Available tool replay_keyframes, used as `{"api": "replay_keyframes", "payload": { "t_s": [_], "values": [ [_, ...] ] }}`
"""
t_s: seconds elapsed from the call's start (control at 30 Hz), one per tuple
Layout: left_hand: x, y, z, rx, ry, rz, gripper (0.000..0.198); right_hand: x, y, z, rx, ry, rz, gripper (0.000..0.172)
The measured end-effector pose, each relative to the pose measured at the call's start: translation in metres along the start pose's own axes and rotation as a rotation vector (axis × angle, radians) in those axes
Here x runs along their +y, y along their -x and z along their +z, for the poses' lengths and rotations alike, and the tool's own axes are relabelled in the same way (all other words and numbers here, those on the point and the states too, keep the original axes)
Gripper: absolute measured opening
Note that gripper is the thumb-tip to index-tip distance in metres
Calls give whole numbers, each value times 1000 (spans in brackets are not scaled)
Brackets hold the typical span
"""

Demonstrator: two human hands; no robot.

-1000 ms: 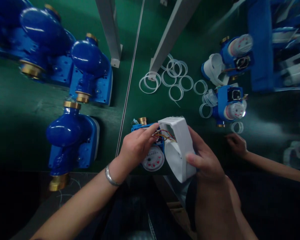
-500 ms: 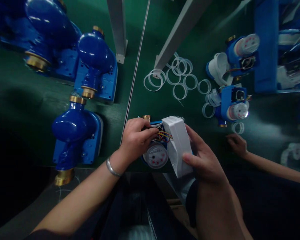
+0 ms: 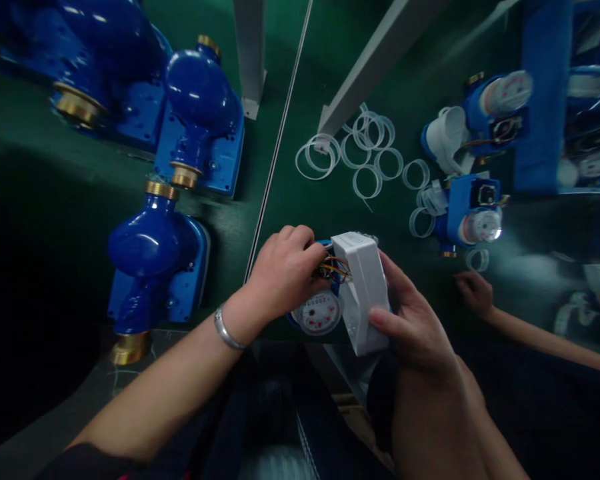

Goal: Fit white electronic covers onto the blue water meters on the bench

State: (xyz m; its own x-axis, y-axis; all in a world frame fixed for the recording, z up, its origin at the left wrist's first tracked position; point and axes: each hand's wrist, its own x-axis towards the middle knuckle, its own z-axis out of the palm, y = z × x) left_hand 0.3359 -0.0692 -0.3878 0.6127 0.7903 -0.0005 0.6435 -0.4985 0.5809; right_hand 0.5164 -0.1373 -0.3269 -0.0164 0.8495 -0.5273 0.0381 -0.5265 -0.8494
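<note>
Wires in several colours run into the open side of a white cover, which the right hand grips by its right side, thumb on the near face and the other fingers mostly out of sight behind it. The cover is tilted, its open side facing a dial meter just to its left. The left hand is curled narrow over that meter, left of the cover, with thumb and forefinger close to the wires; its fingertips are partly hidden, so I cannot tell whether they pinch anything. A metal bracelet circles the left wrist.

Beyond the cover, clear plastic loops lie on the green table around the foot of a grey post. Well left of the cover sit blue meter bodies with brass ends. Right of the cover and farther off are two wired meters, with a blue crate past them. Another person's hand is right of the cover.
</note>
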Motion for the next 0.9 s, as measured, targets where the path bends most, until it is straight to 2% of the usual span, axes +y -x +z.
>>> {"api": "replay_keyframes", "payload": {
  "t_s": [0.07,0.17,0.27,0.47,0.63,0.8,0.9],
  "values": [
    [2,-3,-4,-34,-18,-7,24,0,0,0,-12,-3,-8,61],
    [-1,-4,-4,-26,-1,3,15,1,1,0,-29,-22,-7,60],
    [-9,-1,2,30,51,13,7,1,1,0,-23,-27,-2,61],
    [-21,8,12,176,277,100,7,-1,1,2,-5,-22,7,62],
    [-22,12,16,196,369,143,34,-3,0,4,-15,-30,20,63],
    [-19,7,29,421,376,111,19,-4,1,8,19,-2,18,63],
    [-18,6,33,470,405,115,20,-4,2,10,44,26,20,63]
  ]
}}
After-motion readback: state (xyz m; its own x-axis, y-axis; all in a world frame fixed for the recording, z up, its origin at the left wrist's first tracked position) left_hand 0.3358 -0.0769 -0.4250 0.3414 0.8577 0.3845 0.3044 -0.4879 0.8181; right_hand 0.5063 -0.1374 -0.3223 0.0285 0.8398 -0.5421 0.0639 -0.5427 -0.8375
